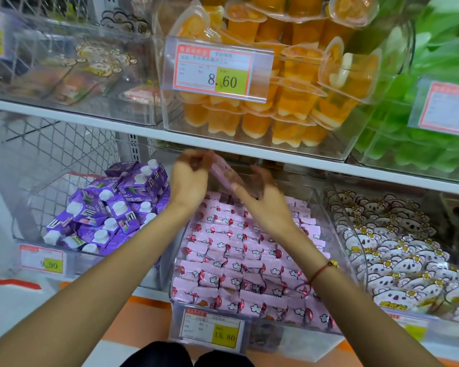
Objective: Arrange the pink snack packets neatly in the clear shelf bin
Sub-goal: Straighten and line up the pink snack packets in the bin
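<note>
At frame centre, the left hand (188, 178) and right hand (265, 200) are raised over the clear bin (326, 215), holding one pink packet (224, 172) between them, blurred. Below them, rows of pink packets (239, 260) fill the bin, a price tag (214, 328) on its front. Purple cartons (109, 207) lie lower left, koala-print packets (398, 250) lower right, orange jelly cups (289, 83) on the shelf above.

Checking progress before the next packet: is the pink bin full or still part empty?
Nearly full: pink snack packets lie in rows across the clear bin; its back is hidden by the hands.
</note>
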`<state>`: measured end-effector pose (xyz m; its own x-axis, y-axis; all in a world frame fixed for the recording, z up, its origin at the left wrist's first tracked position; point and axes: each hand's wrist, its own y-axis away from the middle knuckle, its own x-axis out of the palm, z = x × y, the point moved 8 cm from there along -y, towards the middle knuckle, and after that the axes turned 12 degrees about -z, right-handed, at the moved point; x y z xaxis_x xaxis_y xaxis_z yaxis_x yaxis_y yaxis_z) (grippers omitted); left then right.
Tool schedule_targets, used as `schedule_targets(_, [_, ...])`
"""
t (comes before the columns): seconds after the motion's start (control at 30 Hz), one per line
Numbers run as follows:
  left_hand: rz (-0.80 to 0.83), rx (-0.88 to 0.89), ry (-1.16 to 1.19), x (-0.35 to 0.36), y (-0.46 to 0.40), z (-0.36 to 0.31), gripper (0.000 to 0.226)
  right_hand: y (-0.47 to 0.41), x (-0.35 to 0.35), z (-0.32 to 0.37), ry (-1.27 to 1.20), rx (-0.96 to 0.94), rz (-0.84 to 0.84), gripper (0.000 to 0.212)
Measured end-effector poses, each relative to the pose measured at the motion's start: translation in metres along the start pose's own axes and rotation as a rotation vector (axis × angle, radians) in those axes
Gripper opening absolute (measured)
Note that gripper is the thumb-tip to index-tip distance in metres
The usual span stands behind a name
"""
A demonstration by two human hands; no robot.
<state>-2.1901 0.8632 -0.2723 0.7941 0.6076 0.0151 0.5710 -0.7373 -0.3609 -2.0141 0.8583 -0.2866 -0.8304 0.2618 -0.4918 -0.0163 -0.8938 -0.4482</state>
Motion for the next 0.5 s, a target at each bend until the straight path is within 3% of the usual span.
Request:
schedule_targets(0.07, [0.019,-0.197,0.145,-0.002,0.004,0.006,0.015,0.005,-0.003,0.016,-0.179,-0.008,-0.027,0.051])
schedule_targets(0.13, [0.101,-0.309,0.166,-0.001,0.01,0.008,0.015,0.007,-0.011,0.022,-0.262,0.006,-0.074,0.034])
schedule_targets(0.2, [0.195,-0.221,0.047,-0.005,0.011,0.002,0.014,0.008,-0.017,0.015,-0.315,0.113,-0.054,0.021])
schedule_targets(0.3, [0.448,0.064,-0.115,-0.004,0.021,-0.017,0.032,0.019,-0.009,-0.006,-0.524,0.496,0.113,0.036])
schedule_targets(0.37, [0.59,0.116,-0.092,0.0,0.035,-0.022,0.047,0.026,-0.006,-0.01,-0.628,0.618,0.204,0.042])
schedule_targets(0.5, [0.452,0.047,-0.056,-0.007,0.032,-0.017,0.022,0.034,-0.005,-0.008,-0.841,0.739,0.317,0.064])
